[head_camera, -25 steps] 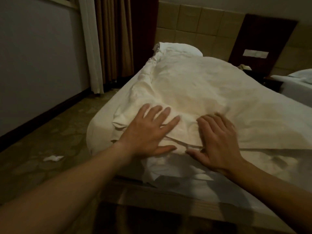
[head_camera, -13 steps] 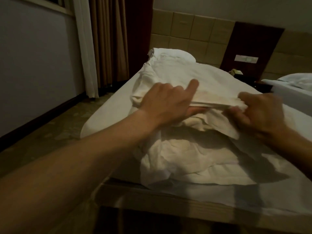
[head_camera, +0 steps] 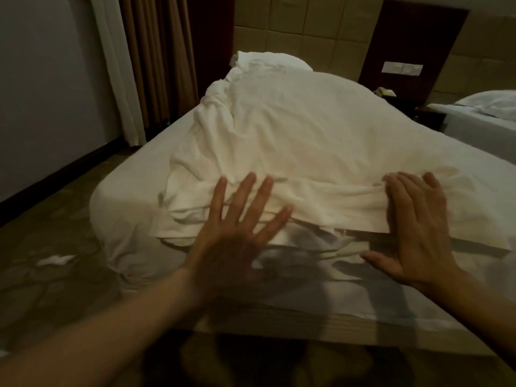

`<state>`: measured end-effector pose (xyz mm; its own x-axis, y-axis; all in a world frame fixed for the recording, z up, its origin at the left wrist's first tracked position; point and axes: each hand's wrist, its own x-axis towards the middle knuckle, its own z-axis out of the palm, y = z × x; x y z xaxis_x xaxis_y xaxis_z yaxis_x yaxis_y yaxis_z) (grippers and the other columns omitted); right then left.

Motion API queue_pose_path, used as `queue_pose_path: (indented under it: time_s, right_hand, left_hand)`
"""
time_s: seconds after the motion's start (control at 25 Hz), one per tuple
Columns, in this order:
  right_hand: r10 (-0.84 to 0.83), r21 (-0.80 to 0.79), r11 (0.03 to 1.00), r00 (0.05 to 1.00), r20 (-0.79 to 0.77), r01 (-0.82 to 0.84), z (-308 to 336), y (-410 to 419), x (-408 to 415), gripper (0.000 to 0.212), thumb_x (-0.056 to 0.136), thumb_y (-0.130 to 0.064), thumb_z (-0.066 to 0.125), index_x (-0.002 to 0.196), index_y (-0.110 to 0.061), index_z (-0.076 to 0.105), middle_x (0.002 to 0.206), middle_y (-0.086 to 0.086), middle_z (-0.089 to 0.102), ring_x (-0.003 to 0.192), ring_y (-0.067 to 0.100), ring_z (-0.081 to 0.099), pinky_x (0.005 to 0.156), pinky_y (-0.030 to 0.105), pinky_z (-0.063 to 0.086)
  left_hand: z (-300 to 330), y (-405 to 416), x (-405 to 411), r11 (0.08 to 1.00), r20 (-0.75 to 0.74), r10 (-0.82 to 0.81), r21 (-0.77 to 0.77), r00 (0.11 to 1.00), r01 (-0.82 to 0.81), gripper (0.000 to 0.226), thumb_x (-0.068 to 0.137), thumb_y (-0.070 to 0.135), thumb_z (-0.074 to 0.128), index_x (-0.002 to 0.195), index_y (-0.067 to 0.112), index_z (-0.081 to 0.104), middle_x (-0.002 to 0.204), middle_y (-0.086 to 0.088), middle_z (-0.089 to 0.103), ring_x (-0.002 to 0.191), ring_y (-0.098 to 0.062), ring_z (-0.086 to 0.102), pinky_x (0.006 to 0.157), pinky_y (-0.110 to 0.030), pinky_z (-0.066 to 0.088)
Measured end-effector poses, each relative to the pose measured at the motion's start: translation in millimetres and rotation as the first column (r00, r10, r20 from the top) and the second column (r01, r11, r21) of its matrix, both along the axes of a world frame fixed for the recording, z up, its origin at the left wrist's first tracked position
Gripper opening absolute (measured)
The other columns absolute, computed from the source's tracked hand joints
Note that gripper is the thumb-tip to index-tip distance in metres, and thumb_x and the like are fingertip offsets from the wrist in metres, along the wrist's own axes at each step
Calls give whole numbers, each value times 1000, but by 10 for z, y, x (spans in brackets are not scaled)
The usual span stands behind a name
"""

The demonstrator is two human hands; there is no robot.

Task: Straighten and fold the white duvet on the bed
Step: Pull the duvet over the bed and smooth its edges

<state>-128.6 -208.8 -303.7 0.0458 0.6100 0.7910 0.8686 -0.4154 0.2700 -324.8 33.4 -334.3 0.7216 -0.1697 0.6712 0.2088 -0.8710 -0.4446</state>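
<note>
At the far left a pale wall runs down to a dark skirting board, and beside it hang a white curtain and then a brown curtain. On the patterned floor below lies a small scrap of white paper, well apart from the bed, whose near left corner is covered by a fitted sheet. The left hand is blurred; its fingers are spread wide and straight, reaching over the near folded edge of the duvet, though whether the palm actually touches the cloth cannot be told. The white duvet lies heaped along the middle of the bed, crumpled and bunched on its left side and smoother across the top, with its near end turned back on itself in several flat layers close to the foot of the bed. At the far end a white pillow shows just behind the duvet, against a padded tan headboard. The right hand lies flat on the right part of the folded edge, fingers straight and close together with the thumb stretched out to the side, gripping nothing. Further right, a dark wooden panel carries a white switch plate, a small nightstand stands under it, and a second bed with white bedding sits at the right edge.
</note>
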Motion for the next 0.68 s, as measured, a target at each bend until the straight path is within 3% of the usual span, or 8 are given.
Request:
queue_pose_path:
  time_s: [0.08, 0.16, 0.24, 0.32, 0.4, 0.52, 0.6, 0.68]
  right_hand:
    - [-36, -27, 999, 999, -4, 36, -94, -34, 57, 110, 87, -82, 25, 139, 14, 40, 142, 36, 44, 135, 51, 40, 114, 70, 21]
    - [-109, -30, 994, 994, 18, 110, -112, -49, 112, 111, 87, -82, 25, 139, 15, 42, 145, 36, 43, 138, 51, 37, 115, 71, 16]
    - [-171, -42, 984, 985, 23, 172, -101, -75, 166, 110, 86, -82, 26, 138, 13, 46, 144, 35, 44, 136, 50, 39, 116, 69, 15]
    - [-208, -22, 978, 978, 17, 208, -115, -83, 197, 107, 86, -81, 29, 135, 12, 51, 138, 33, 49, 130, 50, 44, 114, 67, 22]
    - [-210, 5, 978, 978, 14, 210, -133, -4, 208, 103, 86, -81, 31, 127, 9, 57, 126, 30, 56, 115, 47, 52, 103, 60, 33]
    - [-151, 40, 987, 985, -88, 155, 16, 139, 195, 90, 90, -80, 26, 99, 2, 64, 90, 22, 62, 78, 37, 57, 75, 46, 40]
    - [-77, 76, 993, 980, -181, 92, 261, 209, 167, 88, 92, -80, 21, 81, -3, 62, 66, 16, 60, 56, 31, 55, 60, 38, 42]
    - [-27, 111, 993, 981, -194, 49, 429, 356, 48, 79, 92, -74, 28, 76, -6, 63, 57, 15, 61, 48, 35, 59, 54, 37, 44]
  left_hand:
    - [98, 236, 148, 998, -37, 59, -12, 998, -59, 112, 76, 82, 51, 156, 14, 11, 157, -32, 15, 144, -53, 16, 111, -71, 15]
    - [143, 430, 226, 995, -53, 95, -3, 994, -95, 111, 79, 84, 44, 156, 9, 13, 152, -35, 27, 138, -53, 29, 108, -68, 24]
    - [193, 514, 268, 992, -105, 127, -11, 986, -128, 108, 82, 84, 35, 152, 3, 20, 131, -32, 49, 113, -46, 52, 96, -57, 40]
    - [307, 590, 272, 994, -160, 94, -45, 983, -102, 103, 83, 81, 32, 147, 0, 28, 105, -24, 58, 84, -36, 57, 75, -45, 48]
    - [481, 628, 234, 990, -209, 22, -131, 978, -51, 90, 84, 74, 42, 142, 4, 36, 91, -14, 63, 70, -29, 60, 62, -40, 52]
    - [746, 630, 178, 960, -284, -34, -275, 958, -48, 79, 82, 72, 53, 138, 19, 35, 94, -5, 67, 75, -26, 66, 68, -41, 55]
    - [1073, 692, 114, 942, -383, -53, -327, 922, -82, 86, 73, 83, 52, 137, 29, 34, 103, -1, 67, 84, -22, 64, 78, -37, 52]
    - [1419, 888, -84, 926, -491, -20, -338, 871, -169, 99, 59, 94, 51, 139, 39, 30, 109, 1, 64, 88, -17, 57, 81, -32, 46]
